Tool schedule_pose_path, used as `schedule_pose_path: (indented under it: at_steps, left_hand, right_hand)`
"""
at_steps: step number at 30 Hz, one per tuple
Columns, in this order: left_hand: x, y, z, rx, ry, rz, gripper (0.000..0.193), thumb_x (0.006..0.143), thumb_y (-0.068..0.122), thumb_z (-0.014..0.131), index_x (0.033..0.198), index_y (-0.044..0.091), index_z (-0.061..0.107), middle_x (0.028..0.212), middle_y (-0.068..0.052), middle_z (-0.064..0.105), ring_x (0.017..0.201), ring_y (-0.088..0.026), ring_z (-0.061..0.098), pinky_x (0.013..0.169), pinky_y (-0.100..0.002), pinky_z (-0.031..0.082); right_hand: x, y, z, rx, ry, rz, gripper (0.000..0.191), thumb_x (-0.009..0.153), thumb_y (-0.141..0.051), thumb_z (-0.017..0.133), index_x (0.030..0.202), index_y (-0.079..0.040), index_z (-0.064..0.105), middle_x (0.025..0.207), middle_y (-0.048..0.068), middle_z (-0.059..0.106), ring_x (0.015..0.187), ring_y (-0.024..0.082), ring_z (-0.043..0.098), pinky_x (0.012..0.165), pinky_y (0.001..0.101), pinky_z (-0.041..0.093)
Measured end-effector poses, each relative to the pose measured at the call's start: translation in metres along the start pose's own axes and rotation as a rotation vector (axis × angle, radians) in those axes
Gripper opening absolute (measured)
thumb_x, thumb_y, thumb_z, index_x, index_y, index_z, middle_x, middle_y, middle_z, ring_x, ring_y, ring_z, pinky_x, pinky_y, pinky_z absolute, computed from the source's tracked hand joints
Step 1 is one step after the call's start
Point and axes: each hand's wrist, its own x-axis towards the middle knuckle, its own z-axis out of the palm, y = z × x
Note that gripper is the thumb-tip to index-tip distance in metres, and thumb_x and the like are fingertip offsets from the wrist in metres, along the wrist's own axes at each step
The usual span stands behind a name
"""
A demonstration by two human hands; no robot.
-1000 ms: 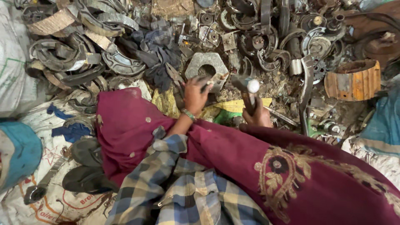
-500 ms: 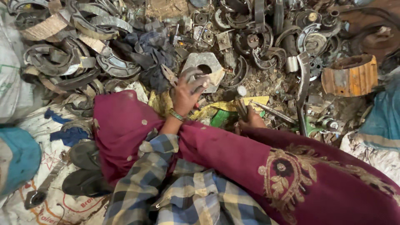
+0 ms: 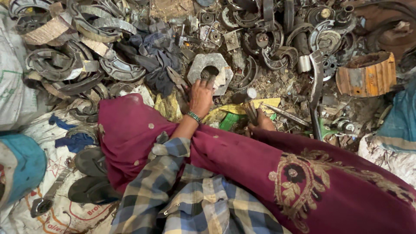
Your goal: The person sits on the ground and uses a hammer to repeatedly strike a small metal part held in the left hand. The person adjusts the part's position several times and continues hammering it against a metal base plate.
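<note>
Item one: my left hand, reaching forward, fingers spread narrowly with the tips on the rim of the bore of one large grey hexagonal nut, which lies flat on the scrap just beyond my maroon-draped knees. Item two: my right hand, closed around the handle of one hammer, head raised just right of the nut. To do this well, I judge, fingertips should pin the nut steady yet stay clear of the hammer's path. Also present: curved brake shoes, too many and too overlapped to count; one orange-painted drum at right; one dark rag; two sandals at left.
</note>
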Motion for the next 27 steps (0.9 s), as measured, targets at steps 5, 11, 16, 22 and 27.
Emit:
schedule_pose_path:
  at_steps: [5,11,16,22,27]
  left_hand:
    - [-0.007,0.008,-0.001,0.306,0.012,0.175,0.045,0.096,0.014,0.064,0.14,0.015,0.06,0.134,-0.01,0.063,0.121,-0.027,0.055,0.109,-0.046,0.043]
    - [0.0,0.02,-0.002,0.231,-0.066,0.01,0.046,0.092,0.03,0.061,0.135,0.013,0.061,0.134,-0.013,0.06,0.12,-0.032,0.053,0.103,-0.052,0.039]
    - [0.017,0.033,0.012,0.497,-0.011,-0.024,0.036,0.087,0.017,0.058,0.122,0.018,0.063,0.128,-0.007,0.061,0.124,-0.025,0.054,0.109,-0.058,0.04]
    - [0.011,0.032,0.009,0.26,-0.086,-0.032,0.026,0.093,0.016,0.058,0.113,0.008,0.072,0.111,-0.012,0.068,0.114,-0.029,0.057,0.094,-0.046,0.045]
    - [0.009,0.029,0.005,0.34,-0.042,0.01,0.022,0.087,0.015,0.059,0.099,0.006,0.075,0.108,-0.011,0.07,0.111,-0.027,0.058,0.092,-0.041,0.047]
  right_hand:
    - [-0.002,-0.004,-0.002,-0.027,0.021,-0.007,0.075,0.085,-0.025,0.073,0.147,-0.002,0.038,0.11,0.027,0.07,0.098,0.04,0.072,0.088,0.0489,0.057]
    - [0.0,-0.001,-0.001,-0.037,0.03,-0.025,0.074,0.083,-0.028,0.074,0.144,-0.003,0.04,0.109,0.029,0.07,0.099,0.042,0.071,0.088,0.0492,0.057]
    - [0.004,0.0,0.001,-0.066,0.054,-0.037,0.076,0.083,-0.028,0.075,0.144,-0.001,0.039,0.109,0.029,0.071,0.097,0.042,0.072,0.087,0.0493,0.057]
    - [0.005,0.003,0.001,-0.041,0.041,-0.023,0.076,0.083,-0.026,0.075,0.145,-0.002,0.039,0.108,0.028,0.071,0.097,0.04,0.072,0.087,0.0482,0.057]
    - [-0.004,-0.019,-0.008,-0.024,0.021,0.02,0.074,0.085,-0.022,0.074,0.147,-0.003,0.038,0.108,0.026,0.072,0.094,0.038,0.073,0.085,0.0474,0.059]
